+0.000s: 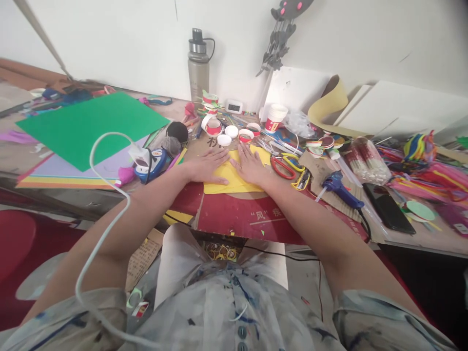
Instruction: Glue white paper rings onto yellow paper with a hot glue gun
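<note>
In the head view, yellow paper [239,186] lies at twelve o'clock from the person, on a red board [226,219] at the front of the counter [177,117]. The left hand [208,168] and right hand [250,168] rest palm-down on it, fingers extended, gripping nothing. It should be light, floppy and easily creased, perhaps layered, though blur makes that uncertain. Its near edge, at six o'clock, looks best to hold, clear of the scissors [281,173] at three o'clock.

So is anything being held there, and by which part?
Nothing appears gripped: the left hand and right hand lie flat on the yellow paper, one toward each side.
</note>
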`<action>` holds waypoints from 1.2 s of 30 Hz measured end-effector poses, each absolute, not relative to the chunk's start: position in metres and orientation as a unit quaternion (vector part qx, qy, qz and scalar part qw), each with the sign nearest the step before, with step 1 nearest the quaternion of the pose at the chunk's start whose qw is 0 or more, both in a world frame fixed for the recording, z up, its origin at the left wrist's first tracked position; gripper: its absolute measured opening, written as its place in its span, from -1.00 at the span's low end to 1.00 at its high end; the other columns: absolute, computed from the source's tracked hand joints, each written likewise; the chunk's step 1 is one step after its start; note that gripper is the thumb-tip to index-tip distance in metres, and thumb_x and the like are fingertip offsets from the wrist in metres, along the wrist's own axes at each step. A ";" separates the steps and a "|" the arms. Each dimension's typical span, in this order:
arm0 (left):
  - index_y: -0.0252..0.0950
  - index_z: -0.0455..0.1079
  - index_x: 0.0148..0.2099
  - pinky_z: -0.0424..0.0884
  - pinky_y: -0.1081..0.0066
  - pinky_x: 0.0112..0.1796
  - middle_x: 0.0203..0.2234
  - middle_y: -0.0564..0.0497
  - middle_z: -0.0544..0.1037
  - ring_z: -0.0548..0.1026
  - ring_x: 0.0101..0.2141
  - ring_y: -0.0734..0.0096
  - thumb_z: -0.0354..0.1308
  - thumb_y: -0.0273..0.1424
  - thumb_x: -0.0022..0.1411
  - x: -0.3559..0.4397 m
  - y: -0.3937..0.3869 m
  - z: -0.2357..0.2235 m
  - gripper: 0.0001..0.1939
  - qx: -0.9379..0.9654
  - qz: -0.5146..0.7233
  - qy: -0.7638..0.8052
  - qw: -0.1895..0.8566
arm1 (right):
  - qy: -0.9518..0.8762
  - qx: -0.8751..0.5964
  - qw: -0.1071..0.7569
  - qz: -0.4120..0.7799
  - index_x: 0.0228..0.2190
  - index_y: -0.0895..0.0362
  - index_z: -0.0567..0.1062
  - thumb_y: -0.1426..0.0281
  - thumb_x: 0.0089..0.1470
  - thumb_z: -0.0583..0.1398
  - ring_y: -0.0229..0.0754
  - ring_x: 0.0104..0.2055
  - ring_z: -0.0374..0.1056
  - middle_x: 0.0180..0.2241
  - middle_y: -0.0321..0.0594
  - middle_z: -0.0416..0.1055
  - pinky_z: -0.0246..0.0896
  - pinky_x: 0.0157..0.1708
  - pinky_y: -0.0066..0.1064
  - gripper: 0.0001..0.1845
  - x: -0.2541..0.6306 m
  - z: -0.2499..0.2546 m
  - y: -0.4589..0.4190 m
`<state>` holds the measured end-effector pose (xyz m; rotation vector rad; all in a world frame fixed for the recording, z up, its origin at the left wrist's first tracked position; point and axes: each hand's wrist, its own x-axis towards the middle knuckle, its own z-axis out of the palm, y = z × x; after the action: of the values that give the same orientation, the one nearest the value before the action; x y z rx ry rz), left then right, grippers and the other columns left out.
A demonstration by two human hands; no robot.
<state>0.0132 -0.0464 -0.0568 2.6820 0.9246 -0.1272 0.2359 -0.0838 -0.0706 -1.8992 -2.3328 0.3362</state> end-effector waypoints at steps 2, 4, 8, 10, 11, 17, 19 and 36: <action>-0.40 -0.23 0.69 -0.46 0.02 0.52 0.63 -0.24 -0.26 -0.31 0.62 -0.05 0.04 0.33 0.29 0.012 -0.046 -0.057 0.27 0.933 -0.050 0.327 0.144 | -0.769 -0.628 0.056 0.109 0.59 0.37 -0.15 0.01 0.52 -0.19 0.11 0.68 -0.43 0.63 0.11 -0.37 -0.45 0.58 0.18 -0.09 0.237 -0.072 -0.084; -0.44 -0.25 0.69 -0.48 0.02 0.51 0.63 -0.25 -0.27 -0.34 0.62 -0.07 0.04 0.34 0.27 0.010 -0.046 -0.057 0.30 0.933 -0.058 0.328 0.137 | -0.767 -0.631 0.056 0.104 0.58 0.39 -0.13 0.03 0.53 -0.19 0.10 0.68 -0.41 0.63 0.11 -0.34 -0.45 0.58 0.16 -0.10 0.236 -0.071 -0.085; -0.49 -0.28 0.68 -0.49 -0.01 0.51 0.64 -0.28 -0.30 -0.38 0.61 -0.11 0.02 0.38 0.24 0.008 -0.048 -0.055 0.35 0.932 -0.066 0.333 0.127 | -0.767 -0.630 0.060 0.103 0.58 0.41 -0.12 0.02 0.53 -0.19 0.09 0.68 -0.40 0.63 0.10 -0.33 -0.45 0.59 0.14 -0.10 0.234 -0.070 -0.087; -0.50 -0.29 0.68 -0.49 -0.04 0.51 0.63 -0.29 -0.32 -0.38 0.61 -0.13 0.01 0.39 0.24 0.007 -0.048 -0.054 0.36 0.931 -0.071 0.336 0.123 | -0.767 -0.629 0.063 0.107 0.58 0.39 -0.12 0.00 0.53 -0.20 0.08 0.68 -0.40 0.63 0.11 -0.33 -0.45 0.58 0.14 -0.09 0.234 -0.071 -0.087; -0.50 -0.29 0.68 -0.49 -0.06 0.51 0.63 -0.30 -0.33 -0.39 0.61 -0.13 0.01 0.39 0.24 0.006 -0.048 -0.054 0.36 0.931 -0.073 0.337 0.120 | -0.767 -0.629 0.066 0.107 0.58 0.38 -0.11 -0.01 0.52 -0.20 0.08 0.68 -0.40 0.63 0.12 -0.33 -0.46 0.58 0.14 -0.09 0.234 -0.072 -0.087; -0.43 -0.37 0.69 -0.44 -0.16 0.50 0.62 -0.36 -0.38 -0.40 0.60 -0.23 0.14 0.38 0.14 -0.005 -0.041 -0.053 0.45 0.931 -0.064 0.332 0.139 | -0.767 -0.623 0.062 0.144 0.59 0.35 -0.17 0.00 0.51 -0.17 0.09 0.68 -0.48 0.64 0.09 -0.40 -0.49 0.58 0.15 -0.07 0.243 -0.065 -0.081; -0.46 -0.42 0.68 -0.38 -0.18 0.50 0.62 -0.38 -0.40 -0.42 0.60 -0.27 0.13 0.36 0.16 -0.007 -0.038 -0.052 0.45 0.924 -0.042 0.345 0.157 | -0.756 -0.634 0.077 0.145 0.59 0.34 -0.19 0.02 0.50 -0.16 0.13 0.68 -0.50 0.64 0.09 -0.42 -0.49 0.58 0.18 -0.08 0.243 -0.058 -0.082; -0.50 -0.46 0.67 -0.45 -0.18 0.49 0.60 -0.38 -0.49 -0.48 0.59 -0.29 0.07 0.48 0.13 0.000 -0.046 -0.057 0.53 0.916 -0.087 0.372 0.125 | -0.789 -0.601 0.047 0.114 0.59 0.38 -0.15 -0.02 0.52 -0.17 0.06 0.68 -0.42 0.63 0.09 -0.32 -0.50 0.59 0.11 -0.06 0.227 -0.069 -0.102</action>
<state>-0.0004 -0.0457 -0.0569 2.6689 1.0840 -0.2535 0.2272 -0.1022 -0.0688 -1.8346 -2.4079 0.3478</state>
